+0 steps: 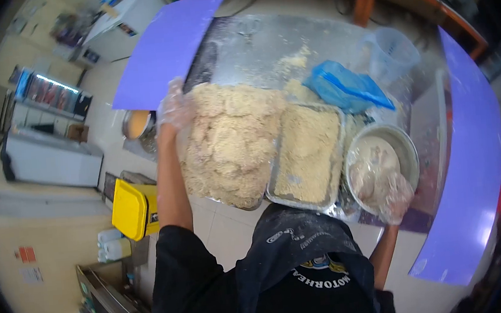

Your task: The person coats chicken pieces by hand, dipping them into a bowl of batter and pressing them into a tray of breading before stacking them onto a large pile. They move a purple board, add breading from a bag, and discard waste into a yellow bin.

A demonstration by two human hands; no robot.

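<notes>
My left hand (174,106), in a clear plastic glove, is at the left edge of a large heap of pale crumb coating (231,137), fingers stretched toward the far side and nothing visible in them. My right hand (398,196), gloved too, reaches over the near right rim of a round metal bowl (412,154). Pale wet pieces (365,176) lie in whitish liquid (378,150) there. Its fingertips blend with these pieces, so I cannot tell whether it grips one. Between heap and bowl stands a rectangular metal tray of crumbs (309,151).
A blue plastic bag (345,85) and a translucent measuring jug (393,54) stand behind the tray and bowl. Purple panels flank the metal table, one on the left (164,51) and one on the right (466,167). A yellow bin (130,209) is on the floor to the left.
</notes>
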